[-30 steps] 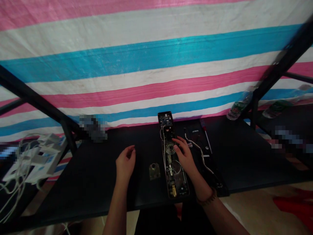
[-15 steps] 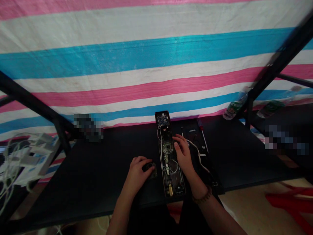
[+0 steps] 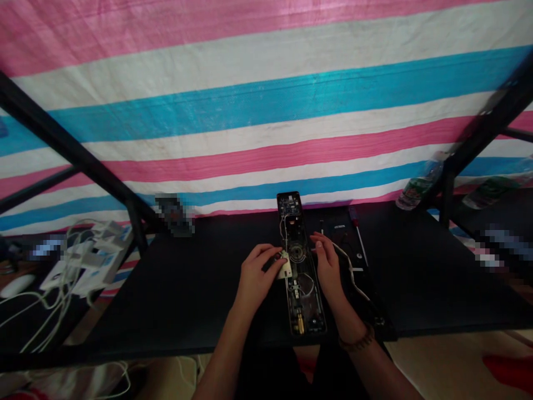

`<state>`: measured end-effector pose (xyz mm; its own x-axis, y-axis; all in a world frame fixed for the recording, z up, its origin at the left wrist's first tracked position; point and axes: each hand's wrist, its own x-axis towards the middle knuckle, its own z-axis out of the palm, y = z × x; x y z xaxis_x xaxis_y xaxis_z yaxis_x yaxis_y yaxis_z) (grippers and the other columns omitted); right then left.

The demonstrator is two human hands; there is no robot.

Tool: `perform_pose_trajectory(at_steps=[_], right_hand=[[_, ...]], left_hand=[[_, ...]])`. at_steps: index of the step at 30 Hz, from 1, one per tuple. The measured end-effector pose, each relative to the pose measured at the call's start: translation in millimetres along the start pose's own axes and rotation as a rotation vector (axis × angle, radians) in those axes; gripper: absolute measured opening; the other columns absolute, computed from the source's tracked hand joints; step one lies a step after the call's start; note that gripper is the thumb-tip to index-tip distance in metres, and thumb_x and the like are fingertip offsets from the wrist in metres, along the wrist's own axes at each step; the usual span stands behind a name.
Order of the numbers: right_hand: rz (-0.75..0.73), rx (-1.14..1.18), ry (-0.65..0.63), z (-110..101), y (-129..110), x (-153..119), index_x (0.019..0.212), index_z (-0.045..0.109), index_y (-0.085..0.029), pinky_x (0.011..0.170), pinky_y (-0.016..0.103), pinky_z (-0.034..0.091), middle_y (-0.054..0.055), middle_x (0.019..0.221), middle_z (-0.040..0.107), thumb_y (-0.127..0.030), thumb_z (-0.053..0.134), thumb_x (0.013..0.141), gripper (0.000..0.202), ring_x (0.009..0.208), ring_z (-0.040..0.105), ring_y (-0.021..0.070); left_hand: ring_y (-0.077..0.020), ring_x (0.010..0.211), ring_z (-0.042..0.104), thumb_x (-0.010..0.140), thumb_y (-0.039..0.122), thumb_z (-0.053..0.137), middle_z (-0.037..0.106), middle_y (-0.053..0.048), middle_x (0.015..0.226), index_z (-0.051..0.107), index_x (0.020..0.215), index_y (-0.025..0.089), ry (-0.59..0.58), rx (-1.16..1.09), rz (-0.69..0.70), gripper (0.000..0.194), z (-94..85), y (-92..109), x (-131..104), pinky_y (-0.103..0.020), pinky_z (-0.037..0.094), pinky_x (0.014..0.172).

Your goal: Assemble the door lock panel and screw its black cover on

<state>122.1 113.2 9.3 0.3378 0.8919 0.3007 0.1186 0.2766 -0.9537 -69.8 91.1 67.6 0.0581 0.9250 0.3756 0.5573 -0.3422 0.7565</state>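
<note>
A long black housing (image 3: 308, 304), like the shell of a door lock, lies open with circuit parts, thin white wires and a brass-coloured cylinder (image 3: 300, 322) inside. My left hand (image 3: 260, 272) pinches a small pale plate (image 3: 285, 268) between thumb and fingers, over the housing's left edge. Whether the plate touches the housing I cannot tell. Just right of the housing, my right hand (image 3: 327, 262) has its fingers apart and holds nothing visible. Close by it runs a white cable (image 3: 352, 272) across a dark panel (image 3: 347, 244).
A screwdriver (image 3: 358, 233) lies on the right of the black table (image 3: 179, 294). Plastic bottles (image 3: 414, 191) stand by the right frame bar (image 3: 483, 139). White adapters and cables (image 3: 97, 261) crowd the far left. A striped sheet (image 3: 266, 122) hangs behind.
My left hand has lifted the small plate from the table, left of the housing, to its left edge; its pale face now shows. My right hand has shifted slightly off the housing. The view has turned left.
</note>
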Motion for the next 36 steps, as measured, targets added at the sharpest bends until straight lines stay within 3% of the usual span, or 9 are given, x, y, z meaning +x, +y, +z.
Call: perform_pose_trajectory(at_steps=[3, 7, 12, 18, 21, 24, 28, 33, 36], right_hand=[[0.007, 0.001, 0.003, -0.3, 2.3, 0.7, 0.106, 0.068, -0.023, 0.098, 0.045, 0.047, 0.01, 0.126, 0.063, -0.05, 0.047, 0.097, 0.036, 0.118, 0.057, 0.0267], [0.04, 0.036, 0.014, -0.9, 4.0, 1.6, 0.104, 0.069, -0.022, 0.098, 0.048, 0.048, 0.011, 0.123, 0.063, -0.051, 0.048, 0.096, 0.036, 0.116, 0.058, 0.0273], [0.061, 0.057, 0.014, -1.2, 4.4, 1.4, 0.103, 0.069, -0.022, 0.097, 0.048, 0.048, 0.011, 0.127, 0.062, -0.051, 0.049, 0.095, 0.036, 0.116, 0.058, 0.0276], [0.046, 0.015, 0.007, -0.4, 6.1, 0.5, 0.101, 0.069, -0.022, 0.097, 0.048, 0.048, 0.01, 0.123, 0.064, -0.052, 0.049, 0.095, 0.036, 0.114, 0.058, 0.0272], [0.036, 0.001, 0.005, -1.3, 6.7, 0.9, 0.101, 0.069, -0.023, 0.097, 0.046, 0.048, 0.01, 0.123, 0.064, -0.052, 0.048, 0.096, 0.036, 0.115, 0.058, 0.0269], [0.047, 0.014, 0.013, -2.3, 6.4, 1.6, 0.102, 0.069, -0.023, 0.098, 0.047, 0.048, 0.01, 0.125, 0.063, -0.051, 0.049, 0.095, 0.035, 0.115, 0.058, 0.0271], [0.041, 0.008, 0.018, -1.5, 5.2, 1.9, 0.102, 0.069, -0.022, 0.101, 0.049, 0.045, 0.011, 0.123, 0.064, -0.049, 0.051, 0.094, 0.034, 0.115, 0.059, 0.0277], [0.075, 0.078, -0.068, 2.9, 6.7, -2.3, 0.114, 0.063, -0.021, 0.092, 0.045, 0.052, 0.01, 0.11, 0.069, -0.048, 0.057, 0.092, 0.035, 0.1, 0.065, 0.0257], [0.064, 0.102, -0.158, 5.2, 9.0, -5.5, 0.129, 0.054, -0.022, 0.088, 0.043, 0.055, 0.011, 0.118, 0.066, -0.045, 0.063, 0.089, 0.047, 0.099, 0.067, 0.0248]], left_hand=[[-0.0207, 0.098, 0.066, 0.089, 0.036, 0.068, 0.068, -0.006, 0.105, 0.076, 0.108, 0.024, -0.089, -0.013, 0.114, 0.024, 19.6, 14.6, 12.8, -0.034, 0.053, 0.091], [-0.0239, 0.103, 0.062, 0.087, 0.031, 0.072, 0.07, -0.007, 0.103, 0.076, 0.106, 0.024, -0.11, 0.131, 0.204, 0.021, 37.8, 12.6, 15.8, -0.041, 0.047, 0.094], [-0.0251, 0.106, 0.059, 0.087, 0.032, 0.073, 0.07, -0.006, 0.104, 0.076, 0.108, 0.026, -0.061, 0.196, 0.206, 0.022, 39.5, 5.2, 13.8, -0.043, 0.043, 0.096], [-0.0265, 0.104, 0.058, 0.087, 0.029, 0.072, 0.07, -0.007, 0.101, 0.076, 0.107, 0.026, -0.089, 0.233, 0.188, 0.021, 44.6, 9.3, 16.4, -0.046, 0.043, 0.094], [-0.0293, 0.111, 0.054, 0.085, 0.028, 0.074, 0.067, -0.008, 0.109, 0.076, 0.106, 0.028, -0.013, 0.221, 0.158, 0.021, 48.6, 9.8, 13.0, -0.05, 0.043, 0.099], [-0.0341, 0.131, 0.042, 0.084, 0.028, 0.074, 0.058, -0.009, 0.133, 0.077, 0.102, 0.028, 0.077, 0.177, 0.121, 0.018, 51.1, 9.1, 8.8, -0.055, 0.036, 0.111], [-0.0354, 0.147, 0.029, 0.086, 0.028, 0.07, 0.036, -0.01, 0.158, 0.075, 0.102, 0.025, 0.048, 0.042, 0.04, 0.017, 56.0, 6.2, 3.9, -0.056, 0.026, 0.119], [-0.0298, 0.153, 0.026, 0.093, 0.026, 0.059, 0.022, -0.011, 0.167, 0.069, 0.121, 0.023, -0.027, -0.279, -0.096, 0.03, 66.7, 1.0, -3.5, -0.047, 0.027, 0.122], [-0.0281, 0.154, 0.024, 0.095, 0.027, 0.056, 0.017, -0.011, 0.169, 0.065, 0.127, 0.023, -0.031, -0.372, -0.135, 0.034, 72.1, -1.3, -6.7, -0.044, 0.025, 0.123]])
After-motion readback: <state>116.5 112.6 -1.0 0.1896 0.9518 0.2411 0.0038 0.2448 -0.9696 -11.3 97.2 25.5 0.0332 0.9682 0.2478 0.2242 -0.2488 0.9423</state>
